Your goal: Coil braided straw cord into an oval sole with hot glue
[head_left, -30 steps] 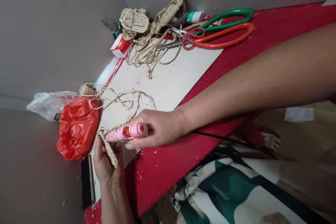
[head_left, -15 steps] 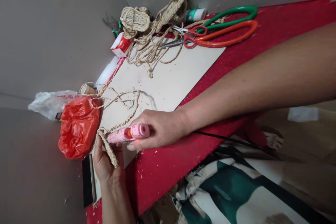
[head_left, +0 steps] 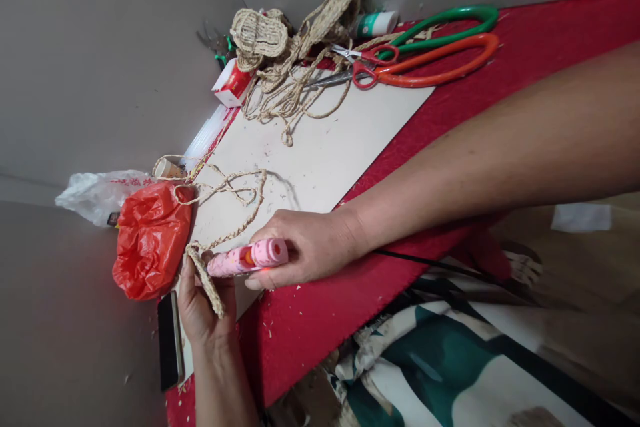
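Observation:
My right hand is wrapped round a pink patterned glue gun, with a small orange-red glow by its grip. The gun's front end is close to a folded piece of braided straw cord; whether they touch I cannot tell. That piece is pinched in my left hand, its thumb and fingers round it, some fingers hidden. From the held piece a braided cord runs across the white board in loose loops.
A red plastic bag, a phone and a paper cup lie to the left. Along the wall are coiled straw cord, small scissors, large scissors, pliers and a red-white box. A black cable trails off.
The view has shifted slightly. Both hands keep their grips on the cord and glue gun, with almost no movement between them.

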`<state>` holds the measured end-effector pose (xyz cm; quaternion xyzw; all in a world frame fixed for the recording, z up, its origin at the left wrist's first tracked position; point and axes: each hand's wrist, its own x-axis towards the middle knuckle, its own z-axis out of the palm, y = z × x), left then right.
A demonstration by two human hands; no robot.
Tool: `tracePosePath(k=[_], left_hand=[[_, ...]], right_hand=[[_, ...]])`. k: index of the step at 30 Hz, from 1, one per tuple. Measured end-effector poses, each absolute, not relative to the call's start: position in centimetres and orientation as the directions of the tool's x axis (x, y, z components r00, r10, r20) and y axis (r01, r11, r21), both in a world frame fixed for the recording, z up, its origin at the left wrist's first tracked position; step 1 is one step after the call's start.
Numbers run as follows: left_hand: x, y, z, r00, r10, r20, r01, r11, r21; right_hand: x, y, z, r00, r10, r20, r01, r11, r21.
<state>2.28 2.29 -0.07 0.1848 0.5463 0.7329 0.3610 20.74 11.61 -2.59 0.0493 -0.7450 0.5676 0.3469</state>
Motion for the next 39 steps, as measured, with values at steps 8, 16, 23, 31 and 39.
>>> tracePosePath(k=[8,16,23,31,39], left_hand=[[2.5,2.4,0.0,-0.673,0.728,-0.132,-0.340,-0.147,0.929],[2.2,1.9,0.5,-0.591,0.806,-0.048,-0.332,-0.188,0.924],[1.9,0.9,1.3,-0.773,0.633,0.050,-0.144,-0.251,0.957],[2.1,0.0,2.1,-0.806,0.541,0.242,0.012,-0.393,0.919],[2.6,-0.4,1.5,-0.769,0.517,0.376,0.152,-0.425,0.893]], right_hand=[[20.6,11.5,-2.9,-0.759,0.314,0.570,-0.454,0.372,-0.810],[21.4,12.0,-2.8,-0.886,0.059,0.460,-0.294,0.694,-0.657],[21.0,11.9,-3.1,-0.974,-0.014,0.225,-0.086,0.945,-0.315],[22.6,10.4,1.1,-0.978,-0.114,0.174,-0.161,0.945,-0.284],[17.6,10.7,4.5,-0.682,0.208,0.702,-0.280,0.812,-0.513]])
